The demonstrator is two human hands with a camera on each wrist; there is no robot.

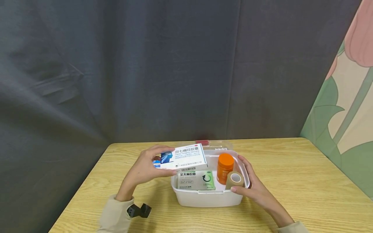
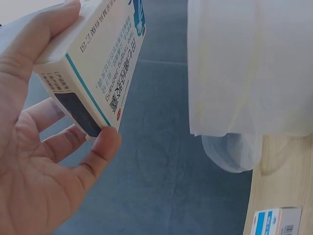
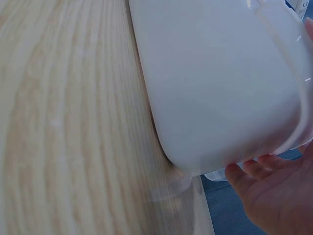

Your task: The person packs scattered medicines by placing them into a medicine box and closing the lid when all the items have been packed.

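My left hand grips a white and blue medicine box by its left end, tilted above the left part of a white plastic bin. In the left wrist view, the fingers and thumb pinch the edges of this carton. At the bin's right end, my right hand holds the wall, fingers along the outer side and thumb over the front rim. Inside the bin stand a green and white medicine box, an orange bottle and a tan bandage roll.
Behind my left hand, a blue and white carton lies on the wooden table. The bin's clear lid with a red patch is folded open at the back. A dark curtain hangs behind the table.
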